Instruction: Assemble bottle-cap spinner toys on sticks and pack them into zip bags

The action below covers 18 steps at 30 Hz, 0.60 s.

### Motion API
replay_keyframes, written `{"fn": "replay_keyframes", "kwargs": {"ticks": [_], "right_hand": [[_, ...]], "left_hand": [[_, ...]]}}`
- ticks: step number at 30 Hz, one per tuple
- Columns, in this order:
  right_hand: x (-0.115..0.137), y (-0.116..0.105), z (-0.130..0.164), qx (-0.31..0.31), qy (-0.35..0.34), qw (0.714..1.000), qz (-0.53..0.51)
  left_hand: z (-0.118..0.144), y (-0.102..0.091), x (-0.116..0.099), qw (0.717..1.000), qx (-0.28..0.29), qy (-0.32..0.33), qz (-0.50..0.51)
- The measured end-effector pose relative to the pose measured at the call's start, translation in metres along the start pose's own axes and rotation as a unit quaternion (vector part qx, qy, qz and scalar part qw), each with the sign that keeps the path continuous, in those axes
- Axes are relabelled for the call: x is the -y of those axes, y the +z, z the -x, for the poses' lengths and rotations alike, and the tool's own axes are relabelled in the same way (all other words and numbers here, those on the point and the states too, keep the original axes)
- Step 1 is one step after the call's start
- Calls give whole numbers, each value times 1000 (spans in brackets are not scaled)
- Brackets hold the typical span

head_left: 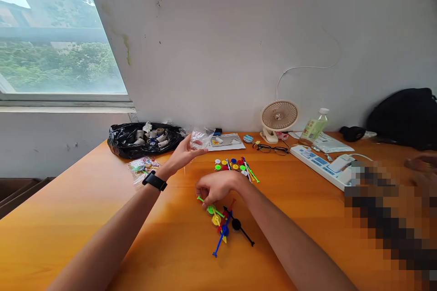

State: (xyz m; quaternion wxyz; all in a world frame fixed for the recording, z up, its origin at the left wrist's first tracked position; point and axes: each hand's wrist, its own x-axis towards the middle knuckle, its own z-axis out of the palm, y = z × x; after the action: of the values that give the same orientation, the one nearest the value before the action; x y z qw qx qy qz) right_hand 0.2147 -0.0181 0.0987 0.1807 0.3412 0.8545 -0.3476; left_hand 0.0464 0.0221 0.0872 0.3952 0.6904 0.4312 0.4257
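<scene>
Holding clear bag (202, 137) in left hand (182, 154). Nearer, with right hand (220, 185), at far end of green spinner (210, 210) — cannot tell if pinched — slanting lengthwise nearward and rightward.

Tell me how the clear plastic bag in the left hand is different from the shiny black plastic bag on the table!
The clear plastic bag is see-through, but the shiny black plastic bag is not. The clear bag is held in the left hand, while the black bag sits on the orange-brown wooden table. The black bag looks much bigger than the clear bag. Both are crinkled and look like thin plastic.
</scene>
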Motion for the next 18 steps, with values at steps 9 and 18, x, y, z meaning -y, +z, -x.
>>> {"fn": "replay_keyframes", "kwargs": {"ticks": [9,18], "right_hand": [[-25,-17,21,-133,-131,932,-310],[-22,-53,93,-550,-173,760,-299]], "left_hand": [[-3,-8,36,994,37,97,-19],[3,-5,36,989,54,104,-92]]}}
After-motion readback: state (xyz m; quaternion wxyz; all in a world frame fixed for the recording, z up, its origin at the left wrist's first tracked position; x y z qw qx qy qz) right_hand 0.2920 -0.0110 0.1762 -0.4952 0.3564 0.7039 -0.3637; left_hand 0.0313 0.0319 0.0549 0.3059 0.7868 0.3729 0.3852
